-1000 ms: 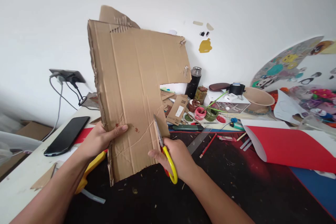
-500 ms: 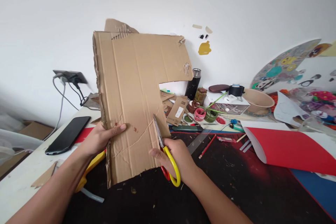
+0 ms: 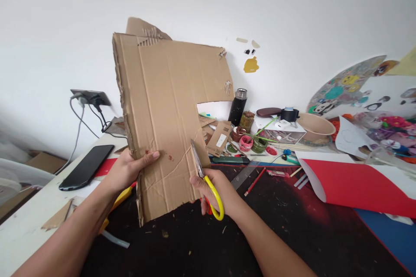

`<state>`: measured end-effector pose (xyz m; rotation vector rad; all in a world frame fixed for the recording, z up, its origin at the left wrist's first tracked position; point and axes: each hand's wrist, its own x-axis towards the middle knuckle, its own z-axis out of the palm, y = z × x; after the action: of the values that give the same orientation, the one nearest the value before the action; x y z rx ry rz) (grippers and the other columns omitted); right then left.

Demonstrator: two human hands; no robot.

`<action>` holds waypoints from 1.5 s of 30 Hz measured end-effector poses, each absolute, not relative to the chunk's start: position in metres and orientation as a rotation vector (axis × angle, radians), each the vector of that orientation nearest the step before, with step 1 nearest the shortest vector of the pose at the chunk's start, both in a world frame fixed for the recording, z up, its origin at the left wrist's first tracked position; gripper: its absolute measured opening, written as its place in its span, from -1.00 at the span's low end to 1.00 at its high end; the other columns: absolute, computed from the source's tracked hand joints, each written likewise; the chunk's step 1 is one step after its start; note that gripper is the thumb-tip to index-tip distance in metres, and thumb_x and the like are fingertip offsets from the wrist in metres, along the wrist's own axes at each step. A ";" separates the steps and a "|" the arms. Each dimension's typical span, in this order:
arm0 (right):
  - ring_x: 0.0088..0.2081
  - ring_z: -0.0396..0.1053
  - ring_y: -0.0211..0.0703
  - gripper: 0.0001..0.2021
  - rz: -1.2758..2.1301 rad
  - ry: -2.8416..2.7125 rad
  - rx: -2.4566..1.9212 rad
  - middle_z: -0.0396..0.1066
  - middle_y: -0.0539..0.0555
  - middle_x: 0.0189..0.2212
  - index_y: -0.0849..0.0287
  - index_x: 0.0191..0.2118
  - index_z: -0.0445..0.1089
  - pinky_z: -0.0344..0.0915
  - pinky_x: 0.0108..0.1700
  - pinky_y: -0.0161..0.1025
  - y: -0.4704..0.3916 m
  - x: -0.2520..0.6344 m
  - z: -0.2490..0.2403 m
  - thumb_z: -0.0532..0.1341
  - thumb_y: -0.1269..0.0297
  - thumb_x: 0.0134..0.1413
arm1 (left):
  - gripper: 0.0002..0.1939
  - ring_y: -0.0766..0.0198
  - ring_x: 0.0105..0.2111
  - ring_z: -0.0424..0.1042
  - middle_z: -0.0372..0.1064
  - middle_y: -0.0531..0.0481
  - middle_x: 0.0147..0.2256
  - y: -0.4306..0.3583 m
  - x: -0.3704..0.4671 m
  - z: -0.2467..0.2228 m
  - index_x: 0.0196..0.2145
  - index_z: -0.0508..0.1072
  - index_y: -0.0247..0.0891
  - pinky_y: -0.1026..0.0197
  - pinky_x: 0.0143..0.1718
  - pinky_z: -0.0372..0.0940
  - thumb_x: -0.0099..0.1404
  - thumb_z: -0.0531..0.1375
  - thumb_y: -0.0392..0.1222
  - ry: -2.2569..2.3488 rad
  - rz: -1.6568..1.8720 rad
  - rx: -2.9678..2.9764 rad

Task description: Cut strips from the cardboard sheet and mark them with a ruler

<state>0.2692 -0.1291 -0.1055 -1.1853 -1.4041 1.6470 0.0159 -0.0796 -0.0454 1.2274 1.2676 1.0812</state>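
A folded sheet of brown corrugated cardboard (image 3: 165, 95) is held up before me over the dark mat. It has a notch cut from its right side and torn spots near the upper corners. My left hand (image 3: 130, 171) grips its lower left edge, thumb on the front face, the other fingers hidden behind. In my right hand (image 3: 216, 188) is a pair of scissors (image 3: 214, 199) with yellow and red handles, its blades at the cardboard's lower right part. One blade lies over the front face; the other is hidden behind the sheet.
A black phone (image 3: 87, 168) lies at left, near a yellow tool (image 3: 120, 199), possibly a glue gun. Behind the cardboard stand a black thermos (image 3: 238, 107) and several open paint jars (image 3: 246, 143). A red pencil (image 3: 255, 181), a ruler (image 3: 244, 175) and red paper (image 3: 357, 186) lie to the right.
The cardboard's lower part has shifted slightly to the right and up. The scissor handles look closer together, and my right hand has moved up a little. The view has turned slightly.
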 end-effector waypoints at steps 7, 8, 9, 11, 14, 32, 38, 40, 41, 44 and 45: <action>-0.74 0.28 -0.25 -0.32 1.384 -1.507 -1.282 0.29 -0.14 -0.71 0.14 -0.27 0.42 0.15 -0.68 -0.38 -0.133 0.270 -0.108 0.25 -0.51 0.13 | -0.41 -0.11 -0.32 0.68 0.68 -0.23 -0.33 -0.079 0.021 -0.043 -0.43 0.65 -0.23 0.00 -0.24 0.62 -0.23 0.63 0.29 1.252 1.059 1.184; -0.74 0.28 -0.26 -0.33 1.368 -1.530 -1.294 0.34 -0.11 -0.68 0.14 -0.26 0.43 0.14 -0.69 -0.39 -0.133 0.271 -0.109 0.26 -0.50 0.14 | -0.41 -0.12 -0.32 0.68 0.69 -0.24 -0.32 -0.079 0.021 -0.043 -0.43 0.65 -0.22 -0.01 -0.23 0.62 -0.23 0.62 0.29 1.253 1.051 1.186; -0.73 0.29 -0.27 -0.34 1.352 -1.558 -1.304 0.39 -0.09 -0.64 0.14 -0.25 0.43 0.13 -0.69 -0.39 -0.133 0.272 -0.111 0.27 -0.48 0.15 | -0.41 -0.13 -0.31 0.68 0.69 -0.25 -0.31 -0.079 0.021 -0.043 -0.42 0.65 -0.22 -0.02 -0.22 0.62 -0.22 0.62 0.30 1.254 1.045 1.190; -0.71 0.32 -0.28 -0.39 1.325 -1.607 -1.314 0.46 -0.05 -0.58 0.14 -0.24 0.44 0.16 -0.68 -0.40 -0.132 0.275 -0.116 0.30 -0.43 0.17 | -0.41 -0.13 -0.30 0.68 0.69 -0.26 -0.30 -0.079 0.021 -0.044 -0.42 0.66 -0.22 -0.02 -0.23 0.62 -0.21 0.61 0.30 1.263 1.035 1.198; -0.68 0.39 -0.26 -0.43 1.287 -1.649 -1.333 0.47 -0.04 -0.57 0.14 -0.25 0.42 0.20 -0.65 -0.40 -0.131 0.277 -0.122 0.34 -0.37 0.19 | -0.42 -0.14 -0.32 0.68 0.68 -0.27 -0.33 -0.079 0.019 -0.046 -0.42 0.66 -0.23 -0.01 -0.27 0.62 -0.19 0.61 0.30 1.270 1.005 1.209; -0.66 0.45 -0.21 -0.45 1.192 -1.752 -1.348 0.51 0.02 -0.56 0.15 -0.25 0.44 0.25 -0.60 -0.38 -0.130 0.277 -0.125 0.33 -0.34 0.26 | -0.50 -0.12 -0.28 0.67 0.67 -0.20 -0.32 -0.079 0.016 -0.046 -0.40 0.64 -0.21 0.01 -0.26 0.61 -0.08 0.59 0.24 1.253 0.984 1.287; -0.66 0.45 -0.20 -0.45 1.187 -1.753 -1.396 0.53 0.04 -0.54 0.15 -0.27 0.44 0.22 -0.60 -0.38 -0.132 0.275 -0.120 0.35 -0.34 0.23 | -0.46 -0.12 -0.25 0.65 0.67 -0.20 -0.30 -0.077 0.007 -0.053 -0.37 0.64 -0.23 -0.01 -0.24 0.61 -0.01 0.55 0.31 1.285 0.949 1.372; -0.66 0.45 -0.20 -0.44 1.172 -1.757 -1.410 0.52 0.05 -0.55 0.15 -0.30 0.43 0.22 -0.60 -0.37 -0.132 0.274 -0.118 0.34 -0.35 0.23 | -0.45 -0.10 -0.28 0.64 0.65 -0.19 -0.33 -0.077 0.005 -0.054 -0.40 0.63 -0.22 0.01 -0.27 0.60 0.00 0.53 0.34 1.286 0.929 1.409; -0.66 0.45 -0.20 -0.44 1.164 -1.762 -1.416 0.52 0.05 -0.56 0.15 -0.31 0.43 0.22 -0.59 -0.36 -0.132 0.274 -0.117 0.34 -0.35 0.23 | -0.45 -0.08 -0.30 0.64 0.64 -0.17 -0.36 -0.077 0.005 -0.054 -0.42 0.62 -0.22 0.02 -0.29 0.59 0.00 0.52 0.36 1.290 0.924 1.429; -0.65 0.44 -0.19 -0.44 1.141 -1.774 -1.433 0.52 0.05 -0.56 0.14 -0.31 0.46 0.22 -0.57 -0.34 -0.132 0.274 -0.115 0.31 -0.34 0.26 | -0.45 -0.02 -0.36 0.61 0.61 -0.13 -0.40 -0.077 0.005 -0.054 -0.48 0.59 -0.20 0.07 -0.35 0.57 0.02 0.50 0.38 1.302 0.913 1.467; -0.65 0.45 -0.18 -0.45 1.131 -1.779 -1.440 0.53 0.05 -0.56 0.14 -0.31 0.46 0.22 -0.56 -0.33 -0.132 0.274 -0.114 0.31 -0.34 0.27 | -0.45 -0.01 -0.38 0.60 0.61 -0.12 -0.41 -0.077 0.006 -0.054 -0.49 0.59 -0.19 0.07 -0.36 0.57 0.01 0.50 0.39 1.301 0.915 1.467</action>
<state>0.2738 -0.1319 -0.1144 -1.4395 -1.7790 1.1314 0.0060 -0.0770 -0.0535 1.4674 1.3014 0.9151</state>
